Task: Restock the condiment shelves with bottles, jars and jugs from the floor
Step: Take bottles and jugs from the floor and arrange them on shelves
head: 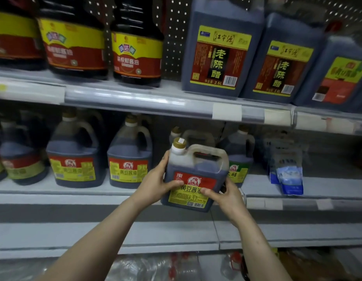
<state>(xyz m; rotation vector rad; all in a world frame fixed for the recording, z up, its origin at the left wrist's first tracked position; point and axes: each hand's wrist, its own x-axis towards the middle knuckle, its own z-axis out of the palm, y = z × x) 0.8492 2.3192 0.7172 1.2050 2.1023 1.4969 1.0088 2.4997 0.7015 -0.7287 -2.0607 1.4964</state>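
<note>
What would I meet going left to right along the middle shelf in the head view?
edge jug → first yellow-label jug → second yellow-label jug → held jug, gripped by left hand and right hand → green-label jug → blue-and-white packets

Both bare forearms reach up and forward from the bottom edge and converge toward the middle, the elbows only slightly bent. The left hand (155,184) clasps the left side of a translucent plastic jug of dark liquid with a red and yellow label (196,165). Its thumb lies across the front of the label, and the other fingers wrap behind, out of sight. The right hand (228,197) grips the jug's lower right corner, thumb pressed on the label's edge and wrist bent slightly inward. Its other fingers seem to curl behind the base, though they are hidden.
</note>
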